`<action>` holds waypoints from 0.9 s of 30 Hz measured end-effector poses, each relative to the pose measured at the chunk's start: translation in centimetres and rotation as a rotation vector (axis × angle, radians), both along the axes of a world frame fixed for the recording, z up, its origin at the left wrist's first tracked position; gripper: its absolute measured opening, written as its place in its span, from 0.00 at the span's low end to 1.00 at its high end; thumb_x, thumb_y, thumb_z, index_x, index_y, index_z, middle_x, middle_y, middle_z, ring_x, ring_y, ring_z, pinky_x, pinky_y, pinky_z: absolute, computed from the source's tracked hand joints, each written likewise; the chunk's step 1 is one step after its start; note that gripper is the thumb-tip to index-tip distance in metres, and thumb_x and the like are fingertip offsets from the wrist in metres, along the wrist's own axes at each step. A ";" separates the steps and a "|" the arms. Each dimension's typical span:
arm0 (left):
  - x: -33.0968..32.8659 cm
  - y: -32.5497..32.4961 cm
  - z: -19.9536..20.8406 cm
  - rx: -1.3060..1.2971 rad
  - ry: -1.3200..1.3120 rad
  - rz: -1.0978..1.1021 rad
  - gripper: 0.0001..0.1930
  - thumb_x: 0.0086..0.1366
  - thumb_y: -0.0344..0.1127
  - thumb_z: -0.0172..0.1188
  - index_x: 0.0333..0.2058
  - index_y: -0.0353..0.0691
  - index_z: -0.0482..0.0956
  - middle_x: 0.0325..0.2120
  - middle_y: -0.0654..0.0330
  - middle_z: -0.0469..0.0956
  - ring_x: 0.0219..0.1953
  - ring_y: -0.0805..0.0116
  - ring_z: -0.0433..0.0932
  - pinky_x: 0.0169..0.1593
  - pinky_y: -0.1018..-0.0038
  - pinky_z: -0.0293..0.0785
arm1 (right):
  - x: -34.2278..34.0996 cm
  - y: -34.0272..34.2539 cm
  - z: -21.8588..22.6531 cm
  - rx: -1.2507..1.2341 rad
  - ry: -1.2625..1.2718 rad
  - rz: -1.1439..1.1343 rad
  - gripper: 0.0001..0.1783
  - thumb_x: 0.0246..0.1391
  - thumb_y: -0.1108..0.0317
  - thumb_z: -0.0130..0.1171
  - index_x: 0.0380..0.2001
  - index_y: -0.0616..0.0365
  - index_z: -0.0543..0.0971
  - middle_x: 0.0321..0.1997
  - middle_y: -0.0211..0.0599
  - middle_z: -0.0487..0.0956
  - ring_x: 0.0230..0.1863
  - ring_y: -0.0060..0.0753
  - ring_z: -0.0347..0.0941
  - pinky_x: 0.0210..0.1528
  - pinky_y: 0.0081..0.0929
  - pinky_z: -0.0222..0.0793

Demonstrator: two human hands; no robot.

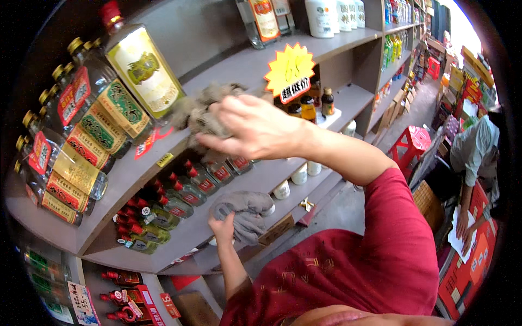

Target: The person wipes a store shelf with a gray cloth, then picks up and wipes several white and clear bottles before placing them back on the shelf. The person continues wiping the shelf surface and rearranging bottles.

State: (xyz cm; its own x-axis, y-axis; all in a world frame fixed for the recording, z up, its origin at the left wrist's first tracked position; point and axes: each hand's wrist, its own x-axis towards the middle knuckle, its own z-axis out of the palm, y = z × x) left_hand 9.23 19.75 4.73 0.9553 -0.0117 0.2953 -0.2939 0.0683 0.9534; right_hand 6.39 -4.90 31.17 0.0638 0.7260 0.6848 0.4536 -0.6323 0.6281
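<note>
My right hand (255, 129) reaches across to the grey shelf (239, 68) and presses a fuzzy grey-brown cloth (202, 111) on its surface, next to tall clear bottles with gold and green labels (142, 70). Lower down, my left hand (223, 227) grips a grey rag (246, 213) held against the edge of the shelf below, beside small red-capped bottles (179, 201). My right sleeve (380, 239) is dark red.
A yellow starburst price tag (290, 71) stands on the shelf edge, small brown bottles (309, 106) behind it. White jars (299, 175) sit on a lower shelf. A red plastic stool (409, 142) stands in the aisle. At right, another person (474, 157) bends over papers.
</note>
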 end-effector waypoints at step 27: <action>-5.7 -3.6 1.5 0.105 -0.174 0.020 0.30 0.40 0.21 0.63 0.46 0.23 0.67 0.40 0.51 0.74 0.43 0.64 0.73 0.51 0.70 0.67 | 10.7 -6.3 12.7 -0.314 1.178 -0.572 0.26 0.39 0.66 0.63 0.45 0.61 0.76 0.27 0.45 0.80 0.32 0.36 0.75 0.37 0.31 0.71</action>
